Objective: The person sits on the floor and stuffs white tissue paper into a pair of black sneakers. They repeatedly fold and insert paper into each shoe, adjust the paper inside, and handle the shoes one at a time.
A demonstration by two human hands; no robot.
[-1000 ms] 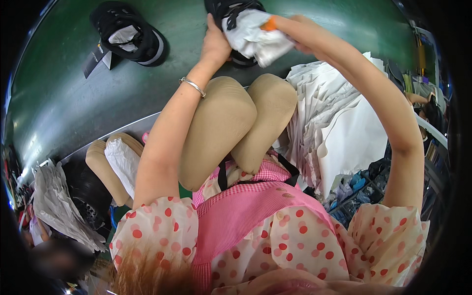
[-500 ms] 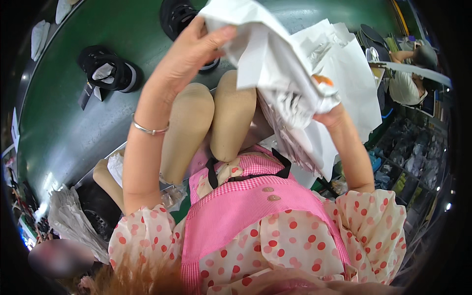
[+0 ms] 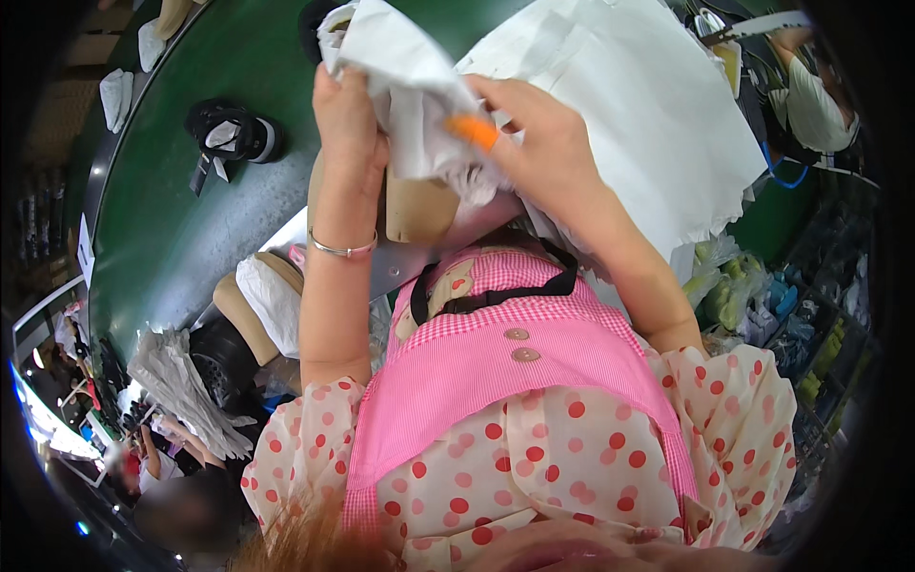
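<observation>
A crumpled sheet of white paper point(image 3: 405, 71) is bunched between my two hands over the near side of the green work surface. My left hand point(image 3: 348, 119) grips its left edge with fingers curled. On the other side my right hand point(image 3: 543, 143), an orange finger cot on one digit, pinches the paper; some fingertips are hidden behind it. A small brownish patch shows in the paper's upper fold; I cannot tell what it is. Below the paper stands a tan rounded form point(image 3: 416, 212). Farther left lies a black sneaker point(image 3: 233, 133) with white stuffing and a hanging tag.
A large stack of white paper sheets point(image 3: 639, 124) spreads to the right. Another black shoe point(image 3: 313, 33) is partly hidden behind the paper. Nearer left are a white-wrapped tan form point(image 3: 272, 303) and a bundle of thin whitish sheets point(image 3: 186, 386). Co-workers sit at the edges.
My right hand has moved up and left, nearer my left hand, and the loose sheet is now bunched smaller. My left hand has shifted slightly lower. The whole view has turned somewhat.
</observation>
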